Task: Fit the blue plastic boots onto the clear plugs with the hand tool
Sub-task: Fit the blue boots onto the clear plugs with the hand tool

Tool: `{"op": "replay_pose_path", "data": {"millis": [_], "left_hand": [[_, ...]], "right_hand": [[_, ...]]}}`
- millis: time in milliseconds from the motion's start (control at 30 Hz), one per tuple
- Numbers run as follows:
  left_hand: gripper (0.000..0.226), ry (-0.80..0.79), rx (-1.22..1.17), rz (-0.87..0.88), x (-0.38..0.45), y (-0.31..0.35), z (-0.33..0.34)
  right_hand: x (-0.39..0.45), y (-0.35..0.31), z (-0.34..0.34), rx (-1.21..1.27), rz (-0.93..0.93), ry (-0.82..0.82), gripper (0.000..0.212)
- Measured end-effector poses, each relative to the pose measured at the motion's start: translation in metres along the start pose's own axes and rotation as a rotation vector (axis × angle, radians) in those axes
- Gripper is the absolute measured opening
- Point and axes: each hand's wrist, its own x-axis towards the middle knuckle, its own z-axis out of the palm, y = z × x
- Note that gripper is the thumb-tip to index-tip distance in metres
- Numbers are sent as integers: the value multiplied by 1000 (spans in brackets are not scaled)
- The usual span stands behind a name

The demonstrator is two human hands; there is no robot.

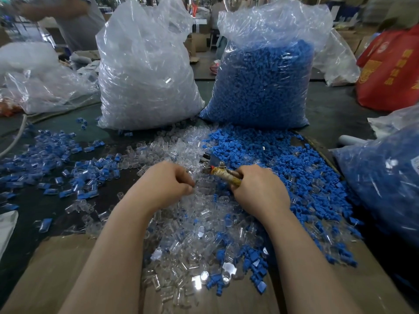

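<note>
My right hand (260,191) grips the taped handles of the hand tool (223,174), whose metal tip points left over the heap. My left hand (166,184) hovers over the pile of clear plugs (181,234) with its fingers curled and pinched together; whether a plug sits between them I cannot tell. Loose blue boots (294,168) lie heaped to the right of the tool. Assembled blue-and-clear pieces (56,159) are scattered across the table on the left.
Two tall plastic sacks stand behind the heaps, one of clear plugs (145,71) and one of blue boots (263,82). Another bag of blue parts (385,182) sits at the right. Cardboard (56,268) covers the near edge. A person (74,17) stands at the far left.
</note>
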Motion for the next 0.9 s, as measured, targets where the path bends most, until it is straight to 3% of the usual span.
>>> {"op": "replay_pose_path", "data": {"millis": [300,467,667,767,900], "left_hand": [[17,122,11,-15,2,-2,3],[11,195,-449,8,0,2,1],[38,91,-1098,46,-2,16,2],[37,49,-1229,56,-3,22,6],[24,102,-1166,102,-6,31,12]], "right_hand": [[-2,-1,-3,49,-7,3,6],[-3,4,-6,327,29,134,13],[-4,1,-11,836,28,264,12],[-7,-4,-17,1063,-8,251,14],[-10,-8,-20,1214,-46,226,18]]}}
